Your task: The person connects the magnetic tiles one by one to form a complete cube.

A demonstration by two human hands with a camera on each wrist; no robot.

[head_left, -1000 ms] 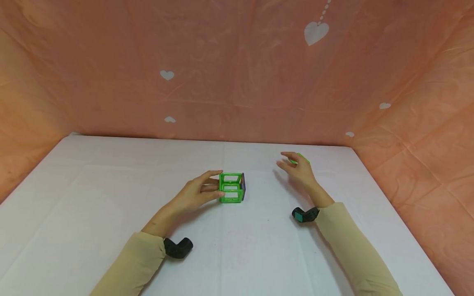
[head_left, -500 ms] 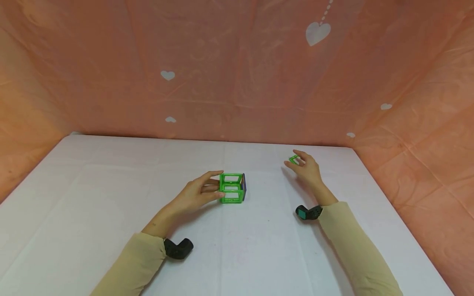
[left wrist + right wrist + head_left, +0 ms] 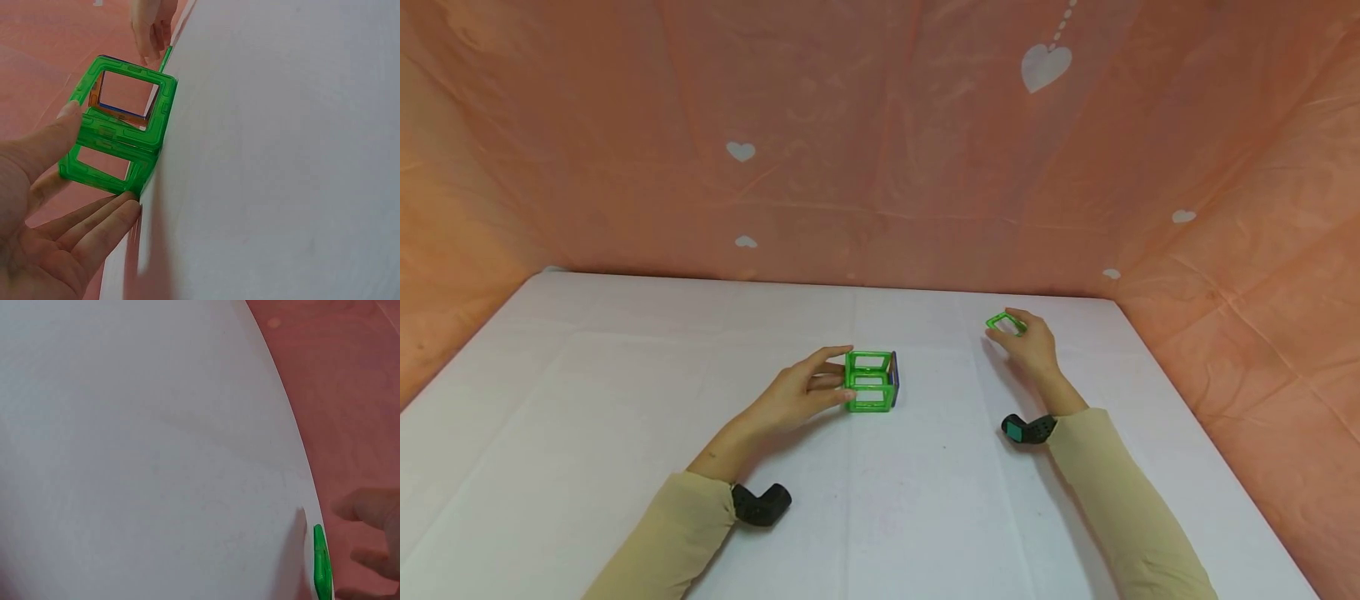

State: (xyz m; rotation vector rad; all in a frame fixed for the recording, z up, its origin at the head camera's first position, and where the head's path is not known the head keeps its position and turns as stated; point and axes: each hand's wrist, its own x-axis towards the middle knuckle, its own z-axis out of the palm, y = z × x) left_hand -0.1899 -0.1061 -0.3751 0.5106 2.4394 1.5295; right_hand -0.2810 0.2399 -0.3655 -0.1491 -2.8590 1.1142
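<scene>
In the head view my left hand [image 3: 793,389] grips a small open-framed block of green magnetic tiles [image 3: 869,397] near the middle of the table. A purple-edged tile [image 3: 895,378] closes its right side. The left wrist view shows the thumb on one side of the tile block [image 3: 125,134] and fingers against the other. Farther right and back, a loose green magnetic tile [image 3: 996,318] lies beside the thumb and fingers of my right hand [image 3: 1032,346], which are spread around it. The right wrist view shows the loose tile [image 3: 322,565] edge-on, with a gap to the nearest fingertip.
A white cloth covers the table [image 3: 910,500]. Behind it and at its sides hangs an orange sheet [image 3: 880,167] with pale hearts. Black wrist devices sit on my left wrist [image 3: 762,505] and right wrist [image 3: 1030,429].
My right hand has shifted right, uncovering more of the loose green tile, which stays at about the same spot. The left hand and the tile block have hardly moved.
</scene>
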